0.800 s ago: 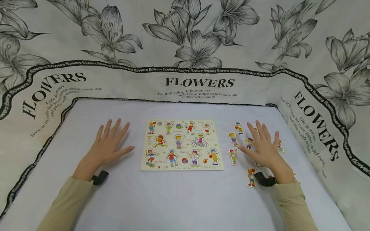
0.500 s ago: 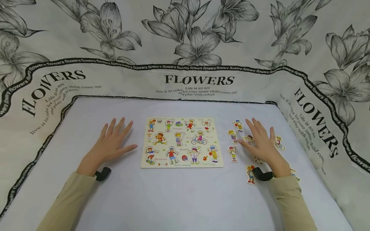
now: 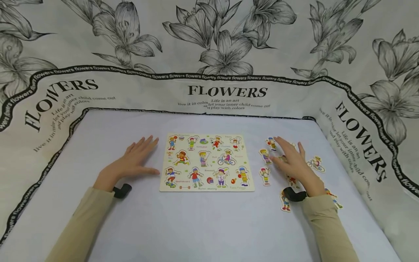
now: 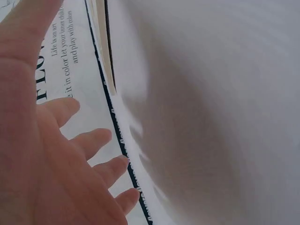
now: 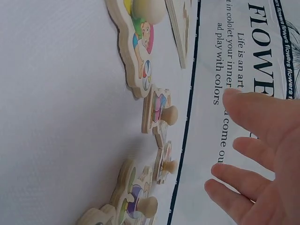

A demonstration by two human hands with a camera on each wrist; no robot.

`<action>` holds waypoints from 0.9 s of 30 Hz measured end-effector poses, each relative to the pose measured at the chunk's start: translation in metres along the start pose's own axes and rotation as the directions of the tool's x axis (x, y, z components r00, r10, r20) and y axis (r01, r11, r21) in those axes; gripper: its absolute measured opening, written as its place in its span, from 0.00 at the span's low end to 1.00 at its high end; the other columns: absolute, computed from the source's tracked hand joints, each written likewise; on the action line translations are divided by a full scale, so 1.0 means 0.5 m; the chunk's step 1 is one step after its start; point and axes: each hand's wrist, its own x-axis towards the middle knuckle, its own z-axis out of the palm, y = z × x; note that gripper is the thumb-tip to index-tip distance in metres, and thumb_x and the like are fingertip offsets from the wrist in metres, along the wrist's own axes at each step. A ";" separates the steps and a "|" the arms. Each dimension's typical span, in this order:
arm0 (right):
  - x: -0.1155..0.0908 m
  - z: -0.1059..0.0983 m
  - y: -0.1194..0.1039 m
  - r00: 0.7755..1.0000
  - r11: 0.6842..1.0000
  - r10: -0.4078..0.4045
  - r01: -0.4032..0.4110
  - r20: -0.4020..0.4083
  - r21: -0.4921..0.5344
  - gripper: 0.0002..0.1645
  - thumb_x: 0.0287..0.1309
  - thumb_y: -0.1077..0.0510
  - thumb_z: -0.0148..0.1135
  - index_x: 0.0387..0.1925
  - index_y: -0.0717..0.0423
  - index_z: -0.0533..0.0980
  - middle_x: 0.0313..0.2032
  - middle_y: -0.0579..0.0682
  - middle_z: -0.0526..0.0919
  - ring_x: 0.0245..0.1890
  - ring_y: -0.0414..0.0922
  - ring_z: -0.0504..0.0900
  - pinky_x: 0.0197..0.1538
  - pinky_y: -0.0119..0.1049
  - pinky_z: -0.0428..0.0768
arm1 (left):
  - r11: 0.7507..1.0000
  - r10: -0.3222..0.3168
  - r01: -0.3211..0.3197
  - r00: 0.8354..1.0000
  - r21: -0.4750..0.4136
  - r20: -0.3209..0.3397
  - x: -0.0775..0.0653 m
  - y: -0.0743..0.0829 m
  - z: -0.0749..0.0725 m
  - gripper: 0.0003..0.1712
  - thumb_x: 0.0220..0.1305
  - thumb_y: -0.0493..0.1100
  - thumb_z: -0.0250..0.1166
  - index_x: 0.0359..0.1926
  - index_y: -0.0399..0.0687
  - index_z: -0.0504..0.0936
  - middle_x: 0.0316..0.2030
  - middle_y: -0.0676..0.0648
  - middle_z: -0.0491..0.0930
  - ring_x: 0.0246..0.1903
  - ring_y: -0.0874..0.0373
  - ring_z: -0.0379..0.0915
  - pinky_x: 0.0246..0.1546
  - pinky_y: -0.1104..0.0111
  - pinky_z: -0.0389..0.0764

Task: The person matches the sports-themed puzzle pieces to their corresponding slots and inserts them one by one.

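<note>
Head view: a picture board [image 3: 194,162] sits on a white table [image 3: 209,225], with loose wooden pieces [image 3: 265,177] to its right.
The left hand [image 3: 135,158] has its fingers stretched out and holds nothing; its thumb tip is right by the board's left edge, but I cannot tell if they touch. The right hand [image 3: 294,162] is above some of the loose pieces, fingers apart, and has nothing in it. The bike piece [image 3: 316,164] lies just past it. These pieces look like light, stiff wood, so they should not bend, though narrow parts might snap. Each round knob [image 5: 168,114] looks smooth, maybe a bit slippery; pinching it with 1 finger and the thumb should work best.
</note>
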 end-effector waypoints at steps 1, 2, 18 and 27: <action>0.003 0.000 0.001 1.000 1.000 -0.014 0.014 -0.005 0.011 0.41 0.66 0.53 0.62 0.73 0.62 0.58 0.71 0.69 0.59 0.69 0.69 0.58 0.71 0.64 0.27 | 1.000 0.008 -0.007 1.000 -0.016 0.005 0.003 0.000 0.000 0.67 0.51 0.72 0.69 0.80 0.50 0.43 0.78 0.38 0.39 0.75 0.35 0.30 0.70 0.37 0.35; 0.006 0.000 0.003 1.000 0.999 -0.027 0.027 -0.005 0.020 0.39 0.66 0.54 0.62 0.72 0.63 0.59 0.70 0.69 0.61 0.68 0.69 0.60 0.71 0.63 0.28 | 1.000 0.014 -0.014 1.000 -0.027 0.012 0.005 -0.001 0.001 0.68 0.50 0.72 0.71 0.80 0.50 0.43 0.78 0.38 0.39 0.76 0.36 0.29 0.70 0.37 0.35; 0.037 -0.004 0.011 0.998 0.987 0.005 -0.015 0.062 0.163 0.19 0.66 0.63 0.62 0.56 0.68 0.76 0.56 0.68 0.77 0.60 0.66 0.72 0.58 0.65 0.72 | 0.987 0.078 -0.063 0.992 -0.146 0.097 0.050 -0.013 0.007 0.78 0.35 0.70 0.79 0.79 0.48 0.44 0.79 0.43 0.38 0.76 0.40 0.23 0.72 0.42 0.29; 0.038 0.022 0.010 0.993 0.974 0.077 -0.093 0.086 0.205 0.15 0.66 0.64 0.61 0.52 0.65 0.79 0.54 0.65 0.79 0.58 0.62 0.74 0.61 0.61 0.70 | 0.989 0.101 -0.090 0.991 -0.120 0.091 0.047 -0.013 0.031 0.80 0.33 0.72 0.78 0.79 0.46 0.45 0.79 0.47 0.39 0.76 0.42 0.19 0.71 0.44 0.23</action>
